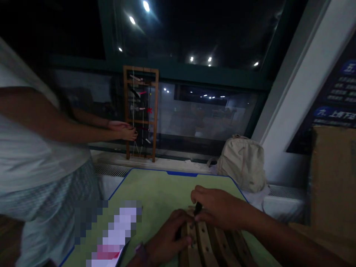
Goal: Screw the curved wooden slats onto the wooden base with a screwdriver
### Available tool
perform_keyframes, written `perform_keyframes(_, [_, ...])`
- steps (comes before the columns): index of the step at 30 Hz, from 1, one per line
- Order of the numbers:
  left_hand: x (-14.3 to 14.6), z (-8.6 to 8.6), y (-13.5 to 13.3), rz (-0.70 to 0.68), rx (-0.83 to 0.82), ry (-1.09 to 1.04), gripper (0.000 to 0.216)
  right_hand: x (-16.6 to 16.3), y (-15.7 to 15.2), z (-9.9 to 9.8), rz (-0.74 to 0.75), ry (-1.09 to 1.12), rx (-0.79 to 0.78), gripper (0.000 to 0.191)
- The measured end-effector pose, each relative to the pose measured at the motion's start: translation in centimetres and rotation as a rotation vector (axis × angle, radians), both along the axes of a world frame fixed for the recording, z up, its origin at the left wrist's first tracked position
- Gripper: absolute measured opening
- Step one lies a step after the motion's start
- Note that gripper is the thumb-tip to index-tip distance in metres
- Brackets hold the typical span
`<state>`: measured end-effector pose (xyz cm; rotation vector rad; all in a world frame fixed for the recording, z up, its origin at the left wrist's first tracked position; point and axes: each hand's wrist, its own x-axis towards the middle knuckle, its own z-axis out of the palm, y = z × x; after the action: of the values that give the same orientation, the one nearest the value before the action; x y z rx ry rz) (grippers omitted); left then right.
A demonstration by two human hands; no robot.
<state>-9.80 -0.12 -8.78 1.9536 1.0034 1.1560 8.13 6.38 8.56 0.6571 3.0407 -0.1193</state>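
Note:
My right hand [213,205] is closed around a small tool with a black handle [198,208]. Its tip points down at the far end of a wooden slat; the exact kind of tool is too dim to tell. Gripping the left edge of the slatted wooden piece [206,239] is my left hand [174,233], thumb on top and fingers near the far end. Dark round holes run along the pale slats, and the near part of the piece is cut off by the lower edge of the view.
A blue-edged green table [155,189] lies under the wooden piece. On its left is a pixelated screen-like object [119,230]. A person [41,148] at left handles strings on a wooden frame [156,122] by the window. A beige backpack [241,161] and cardboard box [333,178] stand right.

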Motion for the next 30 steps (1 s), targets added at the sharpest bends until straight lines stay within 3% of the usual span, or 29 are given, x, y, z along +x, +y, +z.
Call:
perform_keyframes(3, [0.1, 0.0, 0.3, 0.019, 0.048, 0.021, 0.048, 0.4, -0.3, -0.3, 0.080, 0.120, -0.132, 0.028])
perform_keyframes(6, [0.0, 0.0, 0.6, 0.042, 0.073, 0.042, 0.051, -0.4, -0.3, -0.4, 0.110, 0.138, -0.129, 0.022])
perform_keyframes(9, [-0.2, 0.0, 0.8, 0.056, 0.047, 0.055, 0.052, -1.2, -0.1, -0.3, 0.021, 0.087, -0.019, 0.009])
perform_keyframes(12, [-0.2, 0.1, 0.9, 0.081, 0.039, 0.071, 0.053, -1.2, 0.0, -0.3, -0.047, -0.008, 0.152, 0.026])
perform_keyframes(14, [-0.2, 0.3, 0.8, 0.072, 0.050, 0.083, 0.049, -0.9, 0.1, -0.4, -0.020, -0.006, 0.195, 0.025])
perform_keyframes(19, [-0.4, 0.9, 0.5, 0.056, 0.066, 0.122, 0.045, -1.1, 1.2, -0.3, 0.258, 0.049, -0.051, 0.028])
perform_keyframes(22, [-0.6, 1.0, 0.5, 0.040, 0.047, 0.140, 0.047, -1.9, 1.8, -0.1, 0.291, 0.007, -0.111, 0.011])
perform_keyframes(24, [-0.7, 1.0, 0.5, 0.041, 0.041, 0.149, 0.048, -2.5, 1.7, 0.0, 0.219, -0.026, -0.024, 0.009])
perform_keyframes(27, [-0.8, 1.0, 0.4, 0.032, 0.031, 0.144, 0.047, -2.4, 1.1, 0.3, 0.126, -0.097, 0.170, 0.029])
perform_keyframes(30, [-0.7, 1.2, 0.2, 0.024, 0.026, 0.138, 0.046, -1.3, 0.7, 0.7, 0.181, -0.092, 0.116, 0.026])
